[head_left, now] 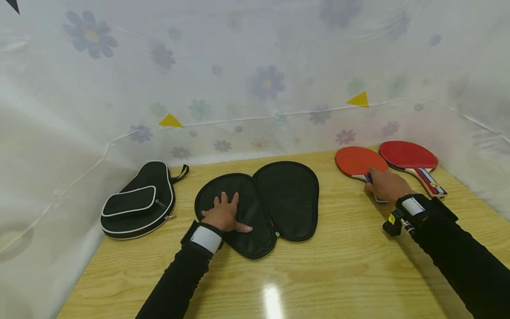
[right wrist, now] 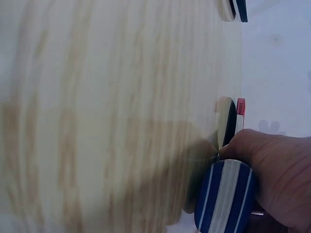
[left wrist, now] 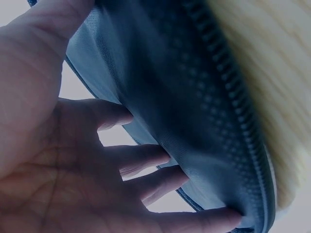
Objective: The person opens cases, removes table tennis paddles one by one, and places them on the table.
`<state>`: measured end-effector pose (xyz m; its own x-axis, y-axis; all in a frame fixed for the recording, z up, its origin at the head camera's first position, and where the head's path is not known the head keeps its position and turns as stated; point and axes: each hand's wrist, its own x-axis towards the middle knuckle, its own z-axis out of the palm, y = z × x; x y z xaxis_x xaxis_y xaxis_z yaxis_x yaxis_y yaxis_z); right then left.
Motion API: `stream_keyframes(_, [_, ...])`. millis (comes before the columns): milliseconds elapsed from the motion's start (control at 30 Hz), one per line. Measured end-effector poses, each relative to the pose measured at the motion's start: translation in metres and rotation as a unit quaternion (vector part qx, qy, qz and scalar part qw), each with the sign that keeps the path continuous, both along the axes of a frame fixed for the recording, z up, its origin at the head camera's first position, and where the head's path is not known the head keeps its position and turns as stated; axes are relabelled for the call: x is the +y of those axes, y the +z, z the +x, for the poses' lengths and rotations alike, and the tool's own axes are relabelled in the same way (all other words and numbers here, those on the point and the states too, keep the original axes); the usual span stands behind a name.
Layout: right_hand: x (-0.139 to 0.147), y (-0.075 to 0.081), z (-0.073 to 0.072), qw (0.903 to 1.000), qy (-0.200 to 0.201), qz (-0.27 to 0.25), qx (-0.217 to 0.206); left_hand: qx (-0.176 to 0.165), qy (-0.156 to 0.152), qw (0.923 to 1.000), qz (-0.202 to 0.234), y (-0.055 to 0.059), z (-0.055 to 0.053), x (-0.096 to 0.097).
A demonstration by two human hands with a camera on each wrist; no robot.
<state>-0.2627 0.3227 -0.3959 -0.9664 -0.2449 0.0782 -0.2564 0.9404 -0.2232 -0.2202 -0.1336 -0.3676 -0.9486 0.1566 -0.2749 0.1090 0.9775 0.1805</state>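
An unzipped black paddle case point(head_left: 291, 199) lies spread in two halves on the table. My left hand point(head_left: 223, 215) rests on its left half with the fingers spread; in the left wrist view the fingertips touch the black lining point(left wrist: 160, 102). Over at the right, my right hand point(head_left: 388, 184) grips the handle of an orange-red table tennis paddle point(head_left: 356, 160). The blue-and-white striped handle end point(right wrist: 225, 196) shows in the right wrist view, the thumb at its neck. Beside it lies a second, darker red paddle point(head_left: 408, 153), its striped handle toward me.
A closed black paddle case point(head_left: 137, 201) with white piping, a zipped pocket and a strap stands at the left of the wooden table point(head_left: 318, 274). Flower-printed white sheeting point(head_left: 239, 79) rises behind and at both sides. Yellow triangles point(head_left: 171, 121) mark the sheet.
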Motion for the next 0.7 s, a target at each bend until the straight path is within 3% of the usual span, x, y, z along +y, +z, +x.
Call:
stream_keyframes(300, [-0.001, -0.001, -0.001, 0.9998, -0.012, -0.011, -0.011, -0.002, 0.002, 1.0000, -0.001, 0.000, -0.001, -0.001])
stream_keyframes(467, [-0.003, -0.005, -0.003, 0.9983, -0.050, -0.005, -0.028, 0.000, 0.000, 1.0000, 0.000, -0.001, -0.001, -0.001])
stream_keyframes(600, [-0.016, -0.006, -0.002, 0.9967, -0.081, 0.003, 0.007, -0.001, 0.000, 1.0000, -0.002, -0.001, -0.001, 0.000])
stream_keyframes(700, [-0.038, 0.000, 0.003, 0.9960, -0.070, 0.004, 0.055, -0.001, 0.000, 1.0000, -0.002, -0.001, -0.001, 0.000])
